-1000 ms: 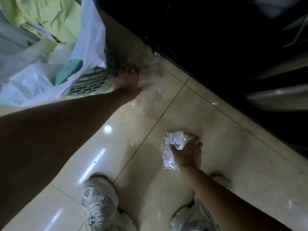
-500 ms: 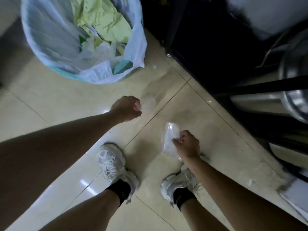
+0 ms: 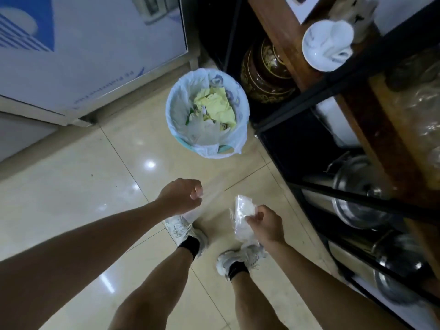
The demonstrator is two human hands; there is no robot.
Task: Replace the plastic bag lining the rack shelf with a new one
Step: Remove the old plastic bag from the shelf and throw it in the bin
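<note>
I stand on a glossy tiled floor beside a black-framed rack [image 3: 316, 96] with wooden shelves. My right hand [image 3: 267, 225] is closed on a crumpled clear plastic bag [image 3: 240, 208], held at knee height above my right shoe. My left hand [image 3: 181, 196] is a fist to its left. A faint clear film [image 3: 209, 198] seems to trail from it toward the right hand, but it is hard to make out. A round waste bin [image 3: 172, 110], lined with a white bag and holding yellow paper scraps, stands on the floor ahead of both hands.
On the rack's shelves are a brown glazed jar [image 3: 264, 72], a white bowl [image 3: 327, 44] and steel pots [image 3: 357, 201]. A white and blue appliance [image 3: 95, 44] stands at the back left. My two white shoes [image 3: 183, 232] are below my hands.
The view has risen from close to the floor to standing height. Both hands came up off the tiles, away from the bin, with the right hand still holding the clear bag.
</note>
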